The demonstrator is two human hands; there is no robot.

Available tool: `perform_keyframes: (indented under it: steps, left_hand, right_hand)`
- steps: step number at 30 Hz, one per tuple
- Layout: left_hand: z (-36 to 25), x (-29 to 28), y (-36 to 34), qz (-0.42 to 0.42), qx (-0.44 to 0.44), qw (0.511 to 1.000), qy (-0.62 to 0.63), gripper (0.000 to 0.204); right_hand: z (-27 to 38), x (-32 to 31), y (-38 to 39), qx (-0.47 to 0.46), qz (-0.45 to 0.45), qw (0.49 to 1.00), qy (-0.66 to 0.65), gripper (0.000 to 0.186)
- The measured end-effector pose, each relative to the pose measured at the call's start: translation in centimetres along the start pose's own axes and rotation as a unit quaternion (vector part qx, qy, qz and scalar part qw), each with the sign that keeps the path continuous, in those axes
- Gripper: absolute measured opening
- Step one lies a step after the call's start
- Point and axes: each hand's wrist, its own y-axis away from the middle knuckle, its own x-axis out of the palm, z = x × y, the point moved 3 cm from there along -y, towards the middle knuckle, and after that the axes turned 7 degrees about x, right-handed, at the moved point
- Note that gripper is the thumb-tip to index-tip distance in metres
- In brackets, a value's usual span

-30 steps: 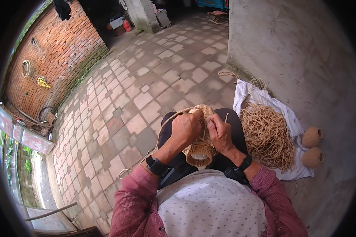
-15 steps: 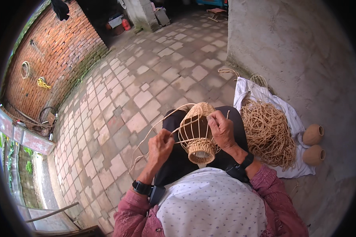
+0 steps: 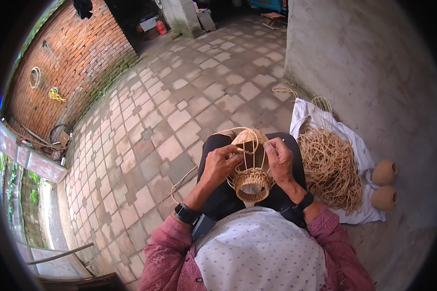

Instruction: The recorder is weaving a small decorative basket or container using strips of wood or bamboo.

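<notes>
On my lap sits a woven straw-coloured basket (image 3: 253, 188), its braided round opening turned toward me. Bare upright strands run between that rim and the woven far part. My left hand (image 3: 221, 164) is closed at the basket's left side, pinching a twisted cord (image 3: 243, 152) that crosses the upright strands. My right hand (image 3: 279, 159) is closed at the right side, thumb and forefinger together beside the strands. What its fingertips hold is too small to make out. A loose length of cord (image 3: 182, 180) trails off to the left past my knee.
Right of my leg a heap of tangled cord (image 3: 331, 167) lies on a white sack (image 3: 358, 145). Two round tan pots (image 3: 384, 198) rest at the sack's right edge. A grey wall (image 3: 359, 63) rises behind, and paving (image 3: 179, 114) stretches ahead.
My left hand has moved right, from the basket's outer left side to over its strands, drawing the cord in. My right hand has shifted slightly right. The view has shifted a little.
</notes>
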Motion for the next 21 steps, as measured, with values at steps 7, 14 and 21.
perform_keyframes:
  steps: [7,14,21]
  left_hand:
    - [-2.9,1.4,-3.0,0.013,0.07,0.962,-0.262,0.019]
    - [-1.8,-0.4,-1.8,0.025,0.002,0.999,-0.037,0.026]
    - [3.0,-4.7,4.5,-0.149,-0.032,0.963,-0.222,0.03]
  right_hand:
    - [-3.5,-0.7,1.2,0.155,-0.006,0.977,-0.147,0.017]
    - [-3.8,-1.2,1.2,0.196,0.002,0.964,-0.182,0.017]
    - [-2.9,-1.2,1.0,0.183,0.035,0.968,-0.168,0.017]
